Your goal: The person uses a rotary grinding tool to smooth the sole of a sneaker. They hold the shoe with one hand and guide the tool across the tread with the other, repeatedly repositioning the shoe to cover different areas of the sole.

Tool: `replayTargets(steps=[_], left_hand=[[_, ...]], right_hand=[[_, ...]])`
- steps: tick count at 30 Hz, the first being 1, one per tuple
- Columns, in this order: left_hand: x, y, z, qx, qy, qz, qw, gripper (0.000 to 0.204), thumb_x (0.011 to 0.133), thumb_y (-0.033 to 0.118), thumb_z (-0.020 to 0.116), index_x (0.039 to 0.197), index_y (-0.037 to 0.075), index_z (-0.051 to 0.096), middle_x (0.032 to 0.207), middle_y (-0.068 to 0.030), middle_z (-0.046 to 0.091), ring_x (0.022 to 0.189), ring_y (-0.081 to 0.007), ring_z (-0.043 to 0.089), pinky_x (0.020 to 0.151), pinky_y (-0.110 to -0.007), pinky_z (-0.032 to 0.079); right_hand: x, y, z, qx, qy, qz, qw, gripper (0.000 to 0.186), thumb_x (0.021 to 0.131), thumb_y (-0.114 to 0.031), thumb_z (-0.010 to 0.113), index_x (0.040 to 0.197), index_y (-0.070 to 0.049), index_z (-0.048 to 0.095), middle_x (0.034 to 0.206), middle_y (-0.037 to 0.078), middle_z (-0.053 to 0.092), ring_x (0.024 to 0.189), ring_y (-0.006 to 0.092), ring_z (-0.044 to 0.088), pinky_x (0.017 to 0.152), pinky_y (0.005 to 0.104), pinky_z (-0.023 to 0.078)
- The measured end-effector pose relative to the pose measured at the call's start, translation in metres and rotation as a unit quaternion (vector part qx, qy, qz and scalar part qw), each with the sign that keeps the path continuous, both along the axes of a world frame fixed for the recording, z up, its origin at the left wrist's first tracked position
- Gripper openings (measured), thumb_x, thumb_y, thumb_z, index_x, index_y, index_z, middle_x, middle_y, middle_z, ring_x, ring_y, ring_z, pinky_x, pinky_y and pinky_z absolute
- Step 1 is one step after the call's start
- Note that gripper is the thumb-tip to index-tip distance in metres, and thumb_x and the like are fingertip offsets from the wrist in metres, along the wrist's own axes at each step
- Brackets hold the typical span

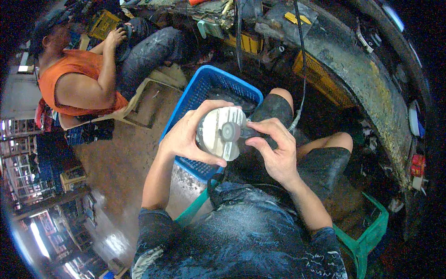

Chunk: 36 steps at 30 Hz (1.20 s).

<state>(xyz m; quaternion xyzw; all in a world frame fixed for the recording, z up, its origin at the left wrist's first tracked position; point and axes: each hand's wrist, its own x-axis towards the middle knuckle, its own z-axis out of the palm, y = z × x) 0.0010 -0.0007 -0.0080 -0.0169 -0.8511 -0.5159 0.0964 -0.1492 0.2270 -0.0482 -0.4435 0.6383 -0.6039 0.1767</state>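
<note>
In my left hand [185,134] is a round, whitish part [212,132] with raised parallel ribs across its face; the fingers and thumb wrap around its rim. My right hand [276,146] is closed on the dark body of a small hand-held grinder [253,133]. The grinder's round grey disc [230,131] lies over the ribbed face of the part and looks in touch with it. A thin hose [303,83] hangs from above down to my right hand. Both hands are above my lap, next to a blue plastic basket [183,104].
Dark pieces lie in the blue basket. On the left, a person in an orange top [76,79] sits holding a dark object. A dusty, curved workbench [353,69] runs along the far and right side, with a yellow crate [323,81] beneath. A green frame [367,237] stands at lower right.
</note>
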Motion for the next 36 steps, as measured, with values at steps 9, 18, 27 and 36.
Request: replayTargets(steps=[9, 18, 27, 36], left_hand=[[0.0021, -0.0008, 0.0017, -0.023, 0.005, 0.01, 1.0, 0.119, 0.055, 0.04, 0.109, 0.153, 0.003, 0.052, 0.145, -0.0196, 0.068, 0.131, -0.036, 0.07, 0.112, -0.046, 0.054], [0.0007, -0.0004, 0.0043, -0.019, -0.016, 0.004, 1.0, 0.119, 0.055, 0.039, 0.109, 0.153, 0.002, 0.052, 0.144, -0.0199, 0.068, 0.132, -0.0353, 0.069, 0.113, -0.045, 0.053], [0.0018, -0.0001, -0.0025, -0.016, -0.02, 0.01, 1.0, 0.129, 0.05, 0.045, 0.11, 0.154, 0.0, 0.049, 0.145, -0.0238, 0.069, 0.136, -0.0356, 0.067, 0.119, -0.051, 0.049], [0.0007, 0.0008, -0.0026, 0.013, -0.019, 0.004, 1.0, 0.126, 0.052, 0.041, 0.111, 0.154, 0.001, 0.049, 0.145, -0.025, 0.069, 0.137, -0.0369, 0.067, 0.119, -0.052, 0.049]], right_hand=[[-0.0039, 0.0066, -0.002, 0.015, -0.007, -0.008, 1.0, 0.03, 0.09, -0.006, 0.083, 0.12, -0.001, 0.078, 0.112, 0.014, 0.077, 0.105, 0.0277, 0.073, 0.096, 0.0376, 0.056], [0.0009, 0.0024, -0.0027, -0.005, -0.017, -0.001, 1.0, 0.033, 0.089, -0.004, 0.08, 0.121, -0.003, 0.079, 0.11, 0.014, 0.076, 0.103, 0.0314, 0.073, 0.095, 0.0409, 0.057], [-0.0005, 0.0011, 0.0004, -0.004, -0.006, 0.005, 1.0, 0.031, 0.091, -0.009, 0.085, 0.119, 0.0, 0.078, 0.112, 0.013, 0.078, 0.104, 0.0269, 0.073, 0.095, 0.0373, 0.056], [-0.0008, -0.0017, 0.0029, -0.009, -0.001, 0.005, 1.0, 0.031, 0.091, -0.009, 0.085, 0.119, 0.0, 0.078, 0.114, 0.013, 0.078, 0.104, 0.0268, 0.073, 0.094, 0.0364, 0.056]])
